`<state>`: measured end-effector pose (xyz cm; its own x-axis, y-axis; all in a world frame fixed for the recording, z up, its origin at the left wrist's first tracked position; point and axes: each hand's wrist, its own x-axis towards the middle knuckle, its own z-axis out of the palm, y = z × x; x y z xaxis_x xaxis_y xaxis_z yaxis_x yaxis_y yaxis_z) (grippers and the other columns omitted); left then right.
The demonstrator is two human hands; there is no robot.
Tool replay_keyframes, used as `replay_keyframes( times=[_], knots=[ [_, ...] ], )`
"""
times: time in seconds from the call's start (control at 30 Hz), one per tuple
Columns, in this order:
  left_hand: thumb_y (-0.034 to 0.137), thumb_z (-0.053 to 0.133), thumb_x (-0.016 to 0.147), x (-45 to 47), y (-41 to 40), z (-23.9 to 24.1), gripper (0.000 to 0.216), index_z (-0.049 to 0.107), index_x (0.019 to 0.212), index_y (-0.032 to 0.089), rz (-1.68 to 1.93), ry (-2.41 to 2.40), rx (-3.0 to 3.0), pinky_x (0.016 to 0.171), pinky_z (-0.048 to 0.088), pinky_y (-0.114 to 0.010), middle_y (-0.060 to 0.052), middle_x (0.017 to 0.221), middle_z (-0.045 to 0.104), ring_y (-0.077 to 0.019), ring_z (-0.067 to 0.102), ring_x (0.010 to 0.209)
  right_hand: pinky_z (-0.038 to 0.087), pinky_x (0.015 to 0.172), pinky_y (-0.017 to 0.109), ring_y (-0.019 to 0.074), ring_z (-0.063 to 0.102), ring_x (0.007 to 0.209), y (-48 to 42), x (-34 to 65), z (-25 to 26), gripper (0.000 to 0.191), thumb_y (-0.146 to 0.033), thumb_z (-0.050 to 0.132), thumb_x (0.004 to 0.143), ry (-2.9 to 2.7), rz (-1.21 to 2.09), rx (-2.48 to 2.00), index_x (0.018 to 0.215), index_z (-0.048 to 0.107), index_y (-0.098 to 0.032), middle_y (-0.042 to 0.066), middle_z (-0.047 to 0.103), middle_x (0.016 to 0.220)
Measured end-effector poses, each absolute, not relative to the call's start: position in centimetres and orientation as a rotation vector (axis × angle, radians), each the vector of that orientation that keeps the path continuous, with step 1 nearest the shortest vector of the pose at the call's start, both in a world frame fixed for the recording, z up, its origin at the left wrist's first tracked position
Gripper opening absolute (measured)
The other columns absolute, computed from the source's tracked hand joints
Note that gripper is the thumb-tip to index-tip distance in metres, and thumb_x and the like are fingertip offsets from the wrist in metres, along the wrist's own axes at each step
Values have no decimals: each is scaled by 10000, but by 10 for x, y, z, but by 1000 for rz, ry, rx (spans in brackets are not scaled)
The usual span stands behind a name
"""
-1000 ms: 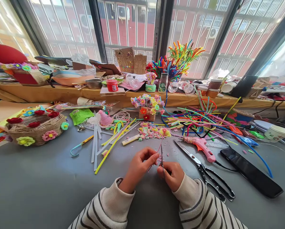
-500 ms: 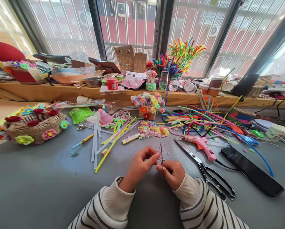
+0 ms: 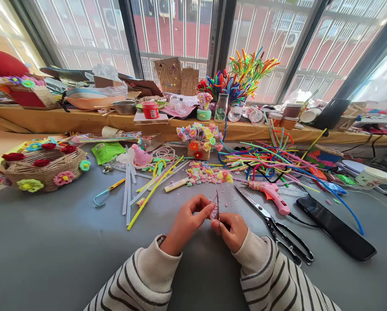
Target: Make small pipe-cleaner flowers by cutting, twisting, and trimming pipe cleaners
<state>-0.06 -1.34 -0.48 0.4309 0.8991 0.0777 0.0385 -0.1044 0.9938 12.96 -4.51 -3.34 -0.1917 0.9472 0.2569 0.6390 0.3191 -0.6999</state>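
Both hands meet over the grey table [image 3: 50, 242] near its front edge. My left hand [image 3: 187, 222] pinches a small pink fuzzy piece [image 3: 213, 211] between thumb and fingers. My right hand [image 3: 231, 230] is closed round a thin dark metal tool [image 3: 219, 206] that sticks up beside the pink piece; I cannot tell whether it is tweezers or small scissors. A pink pipe-cleaner stem rises from the pinch to a small yellow-pink flower [image 3: 225, 176].
Large black-handled scissors [image 3: 271, 224], a pink glue gun [image 3: 270, 193] and a black phone [image 3: 336, 226] lie to the right. Loose pipe cleaners [image 3: 267, 162], white glue sticks [image 3: 127, 190], a woven flower basket [image 3: 44, 168] and a small flower pot [image 3: 199, 144] lie behind.
The hands have kept pinching the pink piece and shifted slightly up in view as my head moved. The stem with the flower has tilted a little between frames.
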Motion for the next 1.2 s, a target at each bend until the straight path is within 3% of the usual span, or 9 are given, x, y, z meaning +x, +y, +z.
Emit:
replay_keyframes(
  times=[0.27,0.97,1.2],
  knots=[
    [334,461,689,-2,-14,-7,205,417,611,150,898,903,1522,432,293,-174,45,520,402,-55,367,478,244,413,198,58,311,374,-44,130,-36,477,-467,280,751,-1918,500,-1444,398,348,-154,-27,343,382],
    [339,421,715,-1,-12,-6,204,450,662,144,895,857,1430,466,321,-175,32,538,440,-66,405,504,204,365,188,48,266,364,-46,130,-35,457,-476,335,724,-1902,586,-1455,415,402,-145,-51,276,378],
    [387,397,715,-2,-14,-5,242,453,671,155,874,906,1383,373,249,-160,39,518,431,-60,366,458,229,391,190,57,298,375,-45,129,-34,489,-511,291,723,-1907,573,-1510,413,398,-148,-38,312,382]
  ],
)
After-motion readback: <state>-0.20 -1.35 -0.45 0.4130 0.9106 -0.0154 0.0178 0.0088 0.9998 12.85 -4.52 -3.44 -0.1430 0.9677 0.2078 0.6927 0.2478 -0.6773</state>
